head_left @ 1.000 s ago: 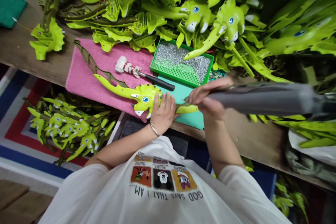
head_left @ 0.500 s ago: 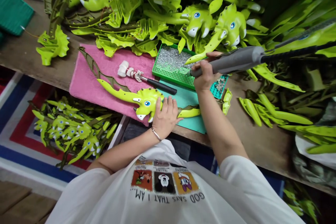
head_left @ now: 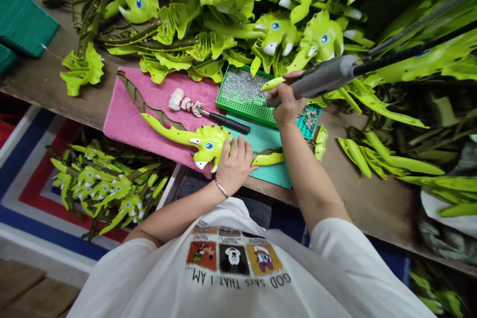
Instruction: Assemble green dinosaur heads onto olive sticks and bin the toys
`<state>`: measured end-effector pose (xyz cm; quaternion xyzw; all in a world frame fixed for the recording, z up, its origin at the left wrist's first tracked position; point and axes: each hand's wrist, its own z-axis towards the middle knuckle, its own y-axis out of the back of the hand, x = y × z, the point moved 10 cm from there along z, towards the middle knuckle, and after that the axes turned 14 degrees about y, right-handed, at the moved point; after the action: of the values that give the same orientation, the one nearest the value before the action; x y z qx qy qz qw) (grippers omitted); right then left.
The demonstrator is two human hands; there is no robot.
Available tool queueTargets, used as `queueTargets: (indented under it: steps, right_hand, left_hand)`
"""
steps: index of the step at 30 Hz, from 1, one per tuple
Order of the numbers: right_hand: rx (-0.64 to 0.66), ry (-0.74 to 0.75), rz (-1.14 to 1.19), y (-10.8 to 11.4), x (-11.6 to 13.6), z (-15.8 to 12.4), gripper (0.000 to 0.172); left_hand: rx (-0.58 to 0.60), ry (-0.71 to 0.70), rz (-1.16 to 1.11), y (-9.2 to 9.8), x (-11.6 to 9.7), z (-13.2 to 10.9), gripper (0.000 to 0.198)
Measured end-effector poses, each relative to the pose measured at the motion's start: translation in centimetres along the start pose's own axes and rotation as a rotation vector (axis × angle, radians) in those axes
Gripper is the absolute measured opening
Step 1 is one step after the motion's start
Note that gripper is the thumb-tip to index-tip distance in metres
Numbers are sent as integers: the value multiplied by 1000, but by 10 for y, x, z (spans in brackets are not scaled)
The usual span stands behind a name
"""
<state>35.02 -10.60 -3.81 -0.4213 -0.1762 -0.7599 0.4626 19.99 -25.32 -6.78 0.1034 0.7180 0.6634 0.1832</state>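
My left hand (head_left: 234,166) presses flat on the head of a lime-green plastic triceratops toy (head_left: 210,143), which lies across a pink towel (head_left: 126,119). A lime tail-like piece (head_left: 268,159) sticks out past my fingers onto a teal mat (head_left: 263,141). My right hand (head_left: 286,104) is shut on a grey corded power tool (head_left: 320,79), its tip close to a green tray of silver studs (head_left: 238,112). A black-handled tool with a white tip (head_left: 223,121) lies on the towel.
Heaps of lime-green toys and parts (head_left: 223,15) fill the wooden bench (head_left: 357,198) behind the tray. A small teal tray of studs (head_left: 308,120) sits right of my right hand. More toys lie on a striped rug (head_left: 104,184) below the bench's edge.
My right hand has moved up and away from the toy's right end to above the tray, with the tool swung round. My left hand has stayed on the toy.
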Motion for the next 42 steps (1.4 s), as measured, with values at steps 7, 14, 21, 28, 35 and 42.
queueTargets:
  steps: [7, 14, 21, 28, 35, 42]
  right_hand:
    - [2, 11, 16, 0, 0, -1, 43]
    - [-1, 34, 13, -2, 4, 1, 43]
    - [-38, 89, 14, 44, 81, -14, 38]
    - [50, 40, -30, 97, 116, -60, 36]
    - [-17, -48, -26, 107, 93, -78, 38]
    - [173, -5, 134, 80, 100, -72, 23]
  left_hand:
    - [17, 2, -2, 1, 0, 0, 68]
    - [-91, -60, 14, 4, -3, -1, 63]
    - [-180, -200, -3, 3, -16, -5, 53]
    - [-69, -142, -87, -4, -16, 1, 55]
    - [-106, -146, -62, 1, -17, 0, 51]
    - [-82, -167, -21, -1, -17, 0, 54]
